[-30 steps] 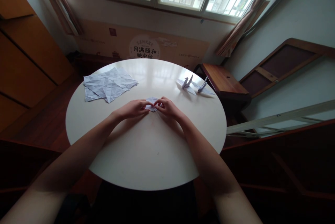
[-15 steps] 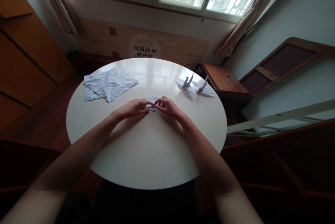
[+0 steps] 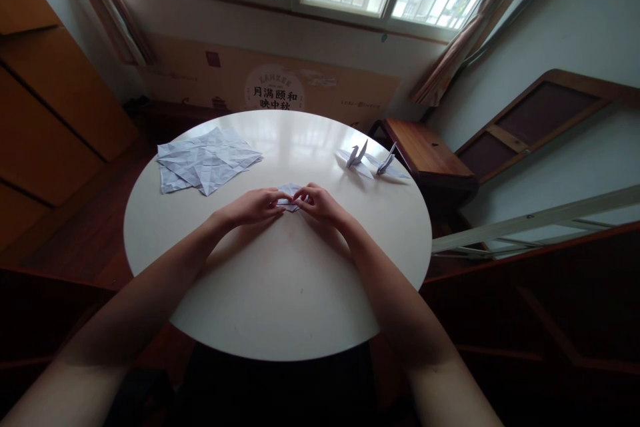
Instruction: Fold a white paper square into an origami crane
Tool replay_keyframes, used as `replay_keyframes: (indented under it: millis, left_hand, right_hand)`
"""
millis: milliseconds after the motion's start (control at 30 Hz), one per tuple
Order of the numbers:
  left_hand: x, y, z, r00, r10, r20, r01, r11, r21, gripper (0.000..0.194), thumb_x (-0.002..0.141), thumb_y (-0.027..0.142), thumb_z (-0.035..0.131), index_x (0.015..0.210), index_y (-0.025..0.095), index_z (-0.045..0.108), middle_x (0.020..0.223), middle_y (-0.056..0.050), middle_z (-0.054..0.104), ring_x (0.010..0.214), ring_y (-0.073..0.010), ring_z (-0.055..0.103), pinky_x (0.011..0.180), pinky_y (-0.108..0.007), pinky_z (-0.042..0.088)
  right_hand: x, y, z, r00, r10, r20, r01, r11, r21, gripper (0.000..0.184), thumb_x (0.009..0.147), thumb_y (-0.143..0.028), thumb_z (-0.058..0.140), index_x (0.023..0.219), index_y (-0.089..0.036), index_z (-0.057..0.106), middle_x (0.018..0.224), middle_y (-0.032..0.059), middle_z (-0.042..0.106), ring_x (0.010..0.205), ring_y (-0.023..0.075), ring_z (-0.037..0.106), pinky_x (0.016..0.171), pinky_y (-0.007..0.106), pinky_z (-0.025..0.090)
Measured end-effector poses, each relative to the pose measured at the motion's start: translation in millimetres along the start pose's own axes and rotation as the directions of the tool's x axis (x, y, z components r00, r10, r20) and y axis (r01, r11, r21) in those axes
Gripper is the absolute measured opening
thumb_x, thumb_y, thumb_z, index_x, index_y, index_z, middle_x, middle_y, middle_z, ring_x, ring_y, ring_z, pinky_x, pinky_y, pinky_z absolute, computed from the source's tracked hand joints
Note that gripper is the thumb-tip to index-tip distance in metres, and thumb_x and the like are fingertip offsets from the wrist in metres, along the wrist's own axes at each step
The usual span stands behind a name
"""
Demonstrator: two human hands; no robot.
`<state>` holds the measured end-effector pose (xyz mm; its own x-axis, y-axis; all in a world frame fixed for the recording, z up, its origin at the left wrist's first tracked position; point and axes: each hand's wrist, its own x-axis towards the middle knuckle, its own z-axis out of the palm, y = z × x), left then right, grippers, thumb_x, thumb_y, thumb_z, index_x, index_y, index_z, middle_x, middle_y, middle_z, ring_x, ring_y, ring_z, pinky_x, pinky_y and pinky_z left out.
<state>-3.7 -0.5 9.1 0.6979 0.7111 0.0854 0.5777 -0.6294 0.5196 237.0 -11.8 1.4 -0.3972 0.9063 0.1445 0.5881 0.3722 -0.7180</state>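
Note:
A small folded piece of pale paper [image 3: 290,206] lies on the white round table [image 3: 270,280], between my two hands. My left hand [image 3: 263,204] grips its left side, fingers closed and partly hiding it. From the other side my right hand [image 3: 317,202] pinches the paper near its middle, the fingertips of both hands almost meeting. Which fold they hold is too small to make out. Two finished paper cranes, one left [image 3: 357,159] and one right [image 3: 387,164], stand on the table's right part with wings spread.
Creased paper sheets [image 3: 207,160] lie in a loose pile at the table's left. Beyond the table's right edge stands a wooden stool-like piece of furniture [image 3: 425,150]. A printed cardboard panel [image 3: 200,77] leans under the window, and wooden cabinets [image 3: 55,100] line the left.
The view has shifted very slightly. Both hands stay at the folded paper, with hardly any visible movement of the fingers.

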Motion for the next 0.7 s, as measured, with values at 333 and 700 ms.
replay_keyframes:
  millis: [333, 700]
  left_hand:
    - [0, 2, -0.4, 1.000, -0.008, -0.002, 0.008, 1.000, 0.002, 0.044, 0.096, 0.041, 0.055, 0.132, 0.022, 0.073, 0.091, -0.005, 0.067, 0.074, -0.0183, 0.060, 0.071, -0.027, 0.042]
    - [0, 3, -1.4, 1.000, -0.003, -0.001, 0.003, 1.000, 0.002, 0.047, 0.097, 0.042, 0.055, 0.136, 0.021, 0.071, 0.098, -0.007, 0.072, 0.077, -0.0182, 0.062, 0.073, -0.027, 0.044]
  right_hand:
    - [1, 4, 2, 1.000, -0.010, -0.004, 0.010, 1.000, 0.009, 0.011, 0.092, -0.025, 0.071, 0.096, -0.018, 0.078, 0.092, 0.0018, 0.059, 0.075, 0.0109, 0.061, 0.077, 0.027, 0.052]
    - [1, 11, 5, 0.999, -0.041, -0.025, 0.041, 0.999, 0.005, 0.012, 0.092, -0.025, 0.070, 0.098, -0.018, 0.078, 0.092, 0.0015, 0.059, 0.073, 0.0108, 0.059, 0.078, 0.028, 0.051]
